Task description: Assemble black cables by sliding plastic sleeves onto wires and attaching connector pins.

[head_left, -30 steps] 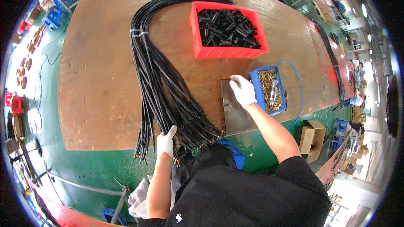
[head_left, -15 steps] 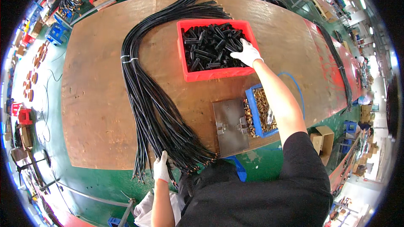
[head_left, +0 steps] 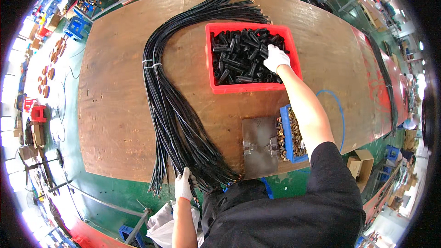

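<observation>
My left hand, in a white glove, is closed around a black cable at the near end of a long bundle of black cables. Copper-coloured tips show at the cable ends. Inside the red crate, my gloved right hand rests on a heap of black ribbed plastic sleeves, near the crate's right side. Its fingers curl downward among them, and the fingertips are hidden, so what they grip cannot be made out.
On the brown tabletop, a blue tray of small brass-coloured fittings sits partly under my right forearm. Beside it lies a dark metal plate. A blue hose curves to the right; an open cardboard box stands beyond the near edge.
The whole view has shifted, moving the table rightward in the picture. My right hand has moved slightly left within the crate, and its spread fingers have curled in. My left hand stays at the cable ends.
</observation>
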The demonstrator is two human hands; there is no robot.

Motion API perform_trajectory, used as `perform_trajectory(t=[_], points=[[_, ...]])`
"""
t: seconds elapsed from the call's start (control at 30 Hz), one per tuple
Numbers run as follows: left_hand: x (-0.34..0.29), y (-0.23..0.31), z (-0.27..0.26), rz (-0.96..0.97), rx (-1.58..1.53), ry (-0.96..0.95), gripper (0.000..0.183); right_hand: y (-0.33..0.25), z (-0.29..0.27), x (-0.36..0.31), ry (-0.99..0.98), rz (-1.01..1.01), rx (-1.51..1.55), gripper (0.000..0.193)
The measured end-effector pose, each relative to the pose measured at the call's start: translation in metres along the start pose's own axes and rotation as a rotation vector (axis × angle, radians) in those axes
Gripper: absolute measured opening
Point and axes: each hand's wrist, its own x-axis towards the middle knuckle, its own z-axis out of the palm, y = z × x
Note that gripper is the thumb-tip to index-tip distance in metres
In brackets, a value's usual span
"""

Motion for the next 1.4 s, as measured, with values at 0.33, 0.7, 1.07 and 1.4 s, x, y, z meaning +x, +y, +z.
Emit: perform_trajectory(t=[0.33, 0.7, 1.07, 1.4], points=[[-0.005, 0.002, 0.004, 0.040, 0.025, 0.009, 0.038, 0.018, -0.038, -0.006, 0.151, -0.107, 0.421, 0.060], [-0.005, 0.005, -0.001, -0.025, -0.063, -0.059, 0.032, 0.025, -0.038, -0.023, 0.226, 0.030, 1.259, 0.037], [-0.022, 0.026, 0.021, -0.041, -0.088, -0.223, 0.033, -0.130, 0.007, -0.244, -0.444, -0.087, 1.605, 0.052], [-0.007, 0.010, -0.005, 0.043, -0.141, -0.397, 0.021, -0.239, 0.134, -0.398, -0.454, 0.059, 1.468, 0.041]])
